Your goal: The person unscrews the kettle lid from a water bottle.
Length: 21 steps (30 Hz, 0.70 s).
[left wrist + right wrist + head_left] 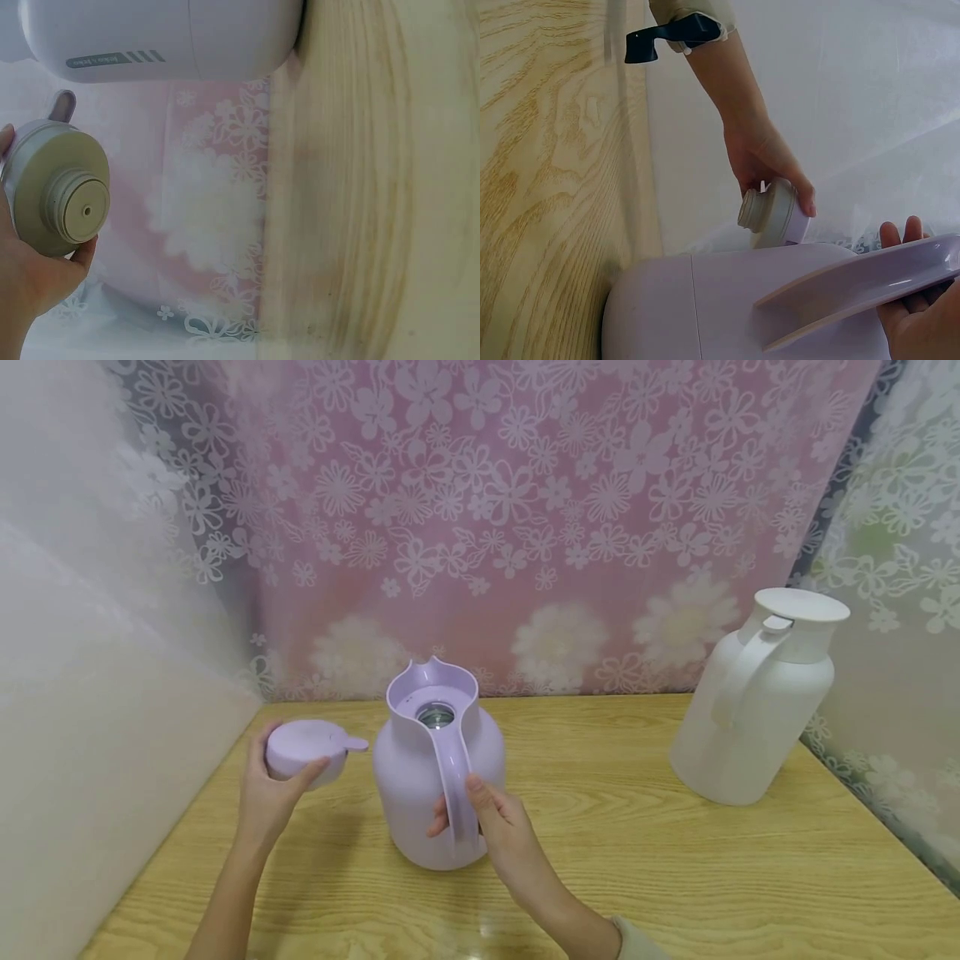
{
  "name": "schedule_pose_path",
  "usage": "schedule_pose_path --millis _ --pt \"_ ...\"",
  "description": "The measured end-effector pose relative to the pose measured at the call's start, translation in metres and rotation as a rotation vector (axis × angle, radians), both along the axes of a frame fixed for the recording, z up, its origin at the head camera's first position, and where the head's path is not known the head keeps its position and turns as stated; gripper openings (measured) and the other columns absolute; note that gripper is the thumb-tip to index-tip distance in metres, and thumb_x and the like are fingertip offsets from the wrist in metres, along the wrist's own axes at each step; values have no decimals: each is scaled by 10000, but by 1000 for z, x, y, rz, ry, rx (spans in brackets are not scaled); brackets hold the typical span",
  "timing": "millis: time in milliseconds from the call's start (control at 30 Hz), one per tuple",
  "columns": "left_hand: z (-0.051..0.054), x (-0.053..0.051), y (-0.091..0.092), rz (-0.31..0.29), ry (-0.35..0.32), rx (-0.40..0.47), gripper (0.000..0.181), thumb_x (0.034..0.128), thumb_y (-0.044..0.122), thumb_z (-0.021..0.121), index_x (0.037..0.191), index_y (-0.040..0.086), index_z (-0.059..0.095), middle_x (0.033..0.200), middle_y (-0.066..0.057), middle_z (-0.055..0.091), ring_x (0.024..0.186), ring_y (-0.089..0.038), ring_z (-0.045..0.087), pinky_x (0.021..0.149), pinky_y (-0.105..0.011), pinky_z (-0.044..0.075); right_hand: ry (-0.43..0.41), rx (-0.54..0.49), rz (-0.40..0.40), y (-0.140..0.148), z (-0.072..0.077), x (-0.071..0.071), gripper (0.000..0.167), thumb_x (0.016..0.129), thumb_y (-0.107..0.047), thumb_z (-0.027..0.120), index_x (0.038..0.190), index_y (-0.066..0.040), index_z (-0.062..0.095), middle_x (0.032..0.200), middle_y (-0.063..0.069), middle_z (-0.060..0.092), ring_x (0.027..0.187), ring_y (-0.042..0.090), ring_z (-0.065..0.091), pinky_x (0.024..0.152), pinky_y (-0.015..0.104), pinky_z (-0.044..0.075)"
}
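A lilac thermos jug (405,793) stands upright on the wooden table, its round mouth uncovered and a silvery inner opening showing. My right hand (517,852) grips the jug's handle (452,760), thumb on one side and fingers through the loop. To the left of the jug, my left hand (273,789) holds the lilac lid (307,747) in the air, its tab toward the jug. In the left wrist view the lid's beige underside (37,187) shows, with a threaded stopper (84,210) that has a small hole in the centre.
A white thermos jug (757,710) with its lid on stands at the right of the wooden table (600,860). Behind the table hangs a pink flowered curtain (480,527). A pale wall (112,652) rises along the left edge.
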<state>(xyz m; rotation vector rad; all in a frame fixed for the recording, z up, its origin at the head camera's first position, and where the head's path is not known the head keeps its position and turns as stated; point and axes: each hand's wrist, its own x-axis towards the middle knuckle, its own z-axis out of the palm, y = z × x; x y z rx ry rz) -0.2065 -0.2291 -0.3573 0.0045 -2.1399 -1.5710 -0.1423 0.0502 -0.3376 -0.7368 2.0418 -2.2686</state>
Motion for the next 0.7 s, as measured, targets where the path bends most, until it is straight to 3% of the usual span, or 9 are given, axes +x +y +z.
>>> schedule_pose_path --millis 367,700 --pt "-9 0 2 -39 -88 57 766 794 113 722 1377 57 229 1265 -83 367 1047 -151 404 814 -252 388 -14 8 -6 0 1 1 498 1020 -322 277 942 26 625 780 131 661 867 265 612 839 334 428" --pt "-14 -3 0 -71 -90 37 724 780 108 737 1364 89 310 1176 -30 409 956 -164 448 701 -222 441 7 5 -1 0 1 1 496 1023 -302 273 941 40 624 783 145 658 851 259 617 828 331 434"
